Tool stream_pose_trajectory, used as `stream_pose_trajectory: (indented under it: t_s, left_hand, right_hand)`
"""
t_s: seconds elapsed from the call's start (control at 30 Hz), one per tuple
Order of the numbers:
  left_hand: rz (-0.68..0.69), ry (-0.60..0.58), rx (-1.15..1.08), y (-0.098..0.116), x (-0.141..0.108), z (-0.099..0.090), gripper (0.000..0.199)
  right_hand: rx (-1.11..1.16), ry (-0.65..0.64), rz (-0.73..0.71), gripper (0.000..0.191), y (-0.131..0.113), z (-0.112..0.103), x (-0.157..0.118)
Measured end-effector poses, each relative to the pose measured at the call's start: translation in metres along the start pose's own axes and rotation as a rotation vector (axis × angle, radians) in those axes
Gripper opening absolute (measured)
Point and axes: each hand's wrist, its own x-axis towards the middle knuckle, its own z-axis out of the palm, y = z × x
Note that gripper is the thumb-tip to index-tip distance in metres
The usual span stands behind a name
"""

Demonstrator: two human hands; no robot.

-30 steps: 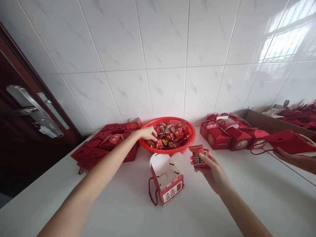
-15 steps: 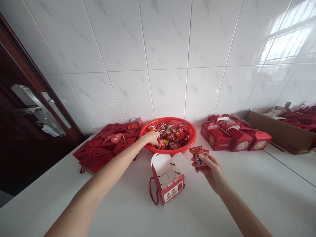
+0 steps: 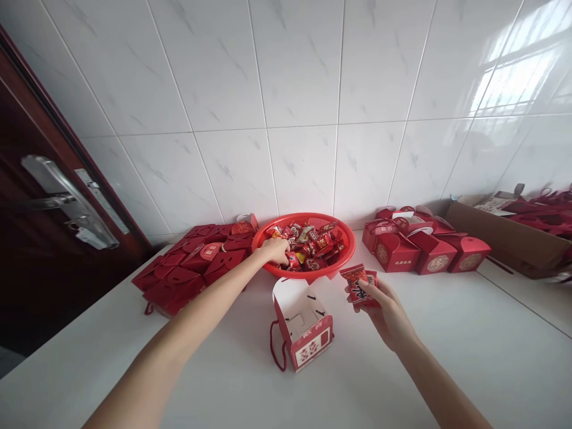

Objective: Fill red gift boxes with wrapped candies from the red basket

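My left hand [image 3: 276, 251] reaches into a red plastic basket [image 3: 350, 250] heaped with wrapped candies [image 3: 316, 244]. Its fingers are bent down among the candies, so I cannot see whether they grip one. My right hand [image 3: 383, 307] is closed on red snack packets [image 3: 360, 287], held above the table to the right of an open gift box [image 3: 308, 339]. That box is red outside and white inside, its top flaps up, with a red cord handle [image 3: 273, 351] hanging on the left side. Its visible inside looks bare.
Closed red gift boxes [image 3: 196, 265] crowd together left of the basket. More red boxes [image 3: 400, 253] stand to the right. A cardboard carton [image 3: 504, 238] with red items is at the far right. A tiled wall [image 3: 304, 173] backs the white table [image 3: 357, 381]; a door [image 3: 67, 202] is at left.
My left hand has shifted very slightly among the candies in the basket. The right hand still holds the packets in nearly the same place. The view has moved a little.
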Motion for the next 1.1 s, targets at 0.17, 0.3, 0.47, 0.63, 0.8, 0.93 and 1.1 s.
stream_pose_trajectory:
  t_s: [0.17,0.3,0.47,0.63,0.8,0.93,1.1]
  left_hand:
    - [-0.013,-0.105,0.108,0.005,-0.003,0.000,0.019]
    - [-0.017,-0.103,0.148,0.013,0.000,0.000,0.022]
    - [0.026,-0.082,0.102,0.014,0.000,-0.004,0.016]
    - [0.052,-0.032,-0.050,0.006,-0.002,-0.004,0.024]
    - [0.084,0.019,-0.351,-0.005,-0.001,-0.003,0.014]
    - [0.120,0.081,-0.607,-0.009,0.002,-0.006,0.018]
    - [0.061,0.028,-1.043,-0.010,0.005,-0.012,0.010]
  right_hand:
    - [-0.007,0.002,0.006,0.035,0.001,0.001,0.001]
    - [-0.013,0.003,0.006,0.036,0.002,0.001,0.002]
    - [-0.019,0.020,0.002,0.038,0.001,-0.001,0.002]
    - [-0.022,0.001,0.001,0.036,0.001,-0.002,0.001]
    - [-0.025,0.001,0.005,0.037,0.002,-0.003,0.002]
    - [-0.032,-0.017,0.007,0.036,0.003,-0.003,0.003]
    - [-0.035,-0.004,0.008,0.036,0.003,-0.003,0.004]
